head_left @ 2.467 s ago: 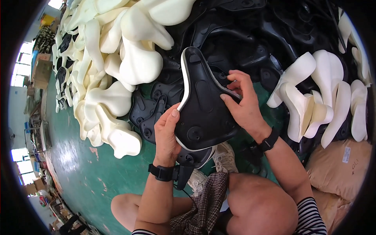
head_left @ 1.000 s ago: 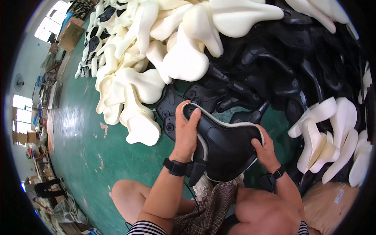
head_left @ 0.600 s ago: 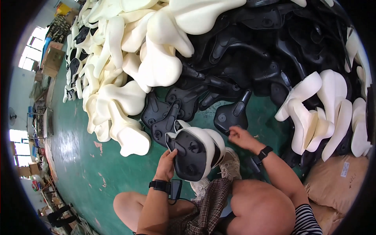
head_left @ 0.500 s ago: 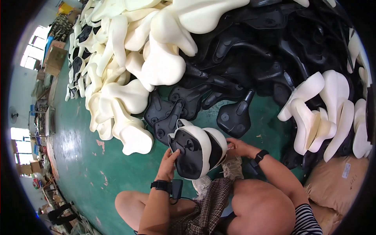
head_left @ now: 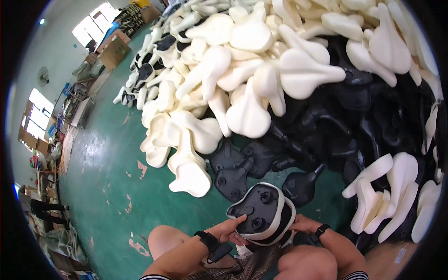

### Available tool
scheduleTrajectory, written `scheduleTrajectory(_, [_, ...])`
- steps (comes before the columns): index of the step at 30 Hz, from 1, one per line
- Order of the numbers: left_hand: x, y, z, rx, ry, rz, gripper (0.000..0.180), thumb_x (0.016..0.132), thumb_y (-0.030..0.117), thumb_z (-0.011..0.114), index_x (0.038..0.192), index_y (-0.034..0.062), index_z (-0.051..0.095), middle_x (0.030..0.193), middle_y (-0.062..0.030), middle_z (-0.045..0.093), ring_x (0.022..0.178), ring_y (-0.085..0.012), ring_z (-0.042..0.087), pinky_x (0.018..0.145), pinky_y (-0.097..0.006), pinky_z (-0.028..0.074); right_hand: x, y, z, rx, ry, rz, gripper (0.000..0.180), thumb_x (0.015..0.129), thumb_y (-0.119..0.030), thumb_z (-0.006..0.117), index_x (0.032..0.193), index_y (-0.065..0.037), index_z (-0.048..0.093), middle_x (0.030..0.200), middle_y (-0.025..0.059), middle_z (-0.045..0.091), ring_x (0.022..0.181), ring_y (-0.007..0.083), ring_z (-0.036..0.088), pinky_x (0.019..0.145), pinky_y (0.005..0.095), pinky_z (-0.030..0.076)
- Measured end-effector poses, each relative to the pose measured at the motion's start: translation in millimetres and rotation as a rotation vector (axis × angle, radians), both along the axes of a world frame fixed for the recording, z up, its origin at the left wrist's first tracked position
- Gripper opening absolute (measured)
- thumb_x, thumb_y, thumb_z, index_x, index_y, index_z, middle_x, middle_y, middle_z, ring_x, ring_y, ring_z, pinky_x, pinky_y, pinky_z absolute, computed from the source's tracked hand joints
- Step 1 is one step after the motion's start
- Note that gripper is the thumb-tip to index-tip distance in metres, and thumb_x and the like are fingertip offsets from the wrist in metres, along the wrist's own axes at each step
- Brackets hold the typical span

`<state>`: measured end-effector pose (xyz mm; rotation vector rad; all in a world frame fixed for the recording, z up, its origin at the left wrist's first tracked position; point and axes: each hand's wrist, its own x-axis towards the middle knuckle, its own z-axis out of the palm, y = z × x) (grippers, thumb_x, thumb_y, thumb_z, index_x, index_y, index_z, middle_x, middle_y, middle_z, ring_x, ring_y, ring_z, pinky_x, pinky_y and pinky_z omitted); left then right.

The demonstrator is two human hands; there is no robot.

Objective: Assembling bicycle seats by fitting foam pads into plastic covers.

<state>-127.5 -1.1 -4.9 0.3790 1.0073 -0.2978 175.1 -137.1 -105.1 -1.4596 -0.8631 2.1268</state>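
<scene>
In front of my knees I hold a bicycle saddle with its black plastic base [head_left: 252, 207] turned up and its cream foam pad [head_left: 285, 212] wrapped around the edge. A second cream-edged, black part seems to sit right behind it. My left hand [head_left: 231, 228] grips the near left edge, thumb on the black base and fingers beneath. On the far right side, my right hand [head_left: 304, 224] is closed at the rim; its fingertips are partly hidden. Just beyond the saddle lie several loose black saddle bases [head_left: 233, 179] on the green floor.
A large heap of cream foam saddle pads [head_left: 252, 109] rises ahead, with black bases [head_left: 322, 116] piled at its right. More pads [head_left: 396, 186] stand near my right arm, beside a brown sack [head_left: 392, 256]. Cardboard boxes [head_left: 114, 52] and a person's dark-clad legs [head_left: 49, 210] are at far left.
My view has shifted, so the heap sits lower and farther right. The held saddle has turned, showing more of its black underside. Both hands stay on it.
</scene>
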Motion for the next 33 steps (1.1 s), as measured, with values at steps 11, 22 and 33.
scheduleTrajectory(11, [7,229,331,1.31,-0.683,1.096,0.052,0.094,0.037,0.052,0.127,-0.001,0.039,0.129,-0.022,0.047,0.121,-0.0389,0.048,0.104,-0.048,0.04,-9,280,384,1.254,0.487,-0.595,0.06,0.094,-0.019,0.056,0.143,-0.003,0.025,0.121,0.0153,0.054,0.112,0.026,0.054,0.099,0.0379,0.042])
scheduleTrajectory(22, [-21,93,-13,0.518,0.005,0.442,0.016,0.091,0.026,0.054,0.098,0.0121,0.06,0.093,-0.0071,0.064,0.085,-0.0288,0.061,0.074,-0.039,0.05,48,-121,63,0.308,-0.532,-0.424,0.039,0.089,-0.033,0.063,0.11,0.0,0.059,0.091,0.0063,0.064,0.084,0.0157,0.058,0.075,0.032,0.049])
scheduleTrajectory(33, [216,17,20,0.78,-0.168,0.074,0.048,0.085,0.021,0.068,0.126,0.0082,0.049,0.109,-0.0054,0.059,0.091,-0.0182,0.058,0.076,-0.034,0.048,179,-299,165,0.297,-0.963,-1.779,0.079,0.084,-0.033,0.069,0.146,-0.011,0.026,0.131,0.0117,0.047,0.112,0.0196,0.05,0.09,0.0337,0.045])
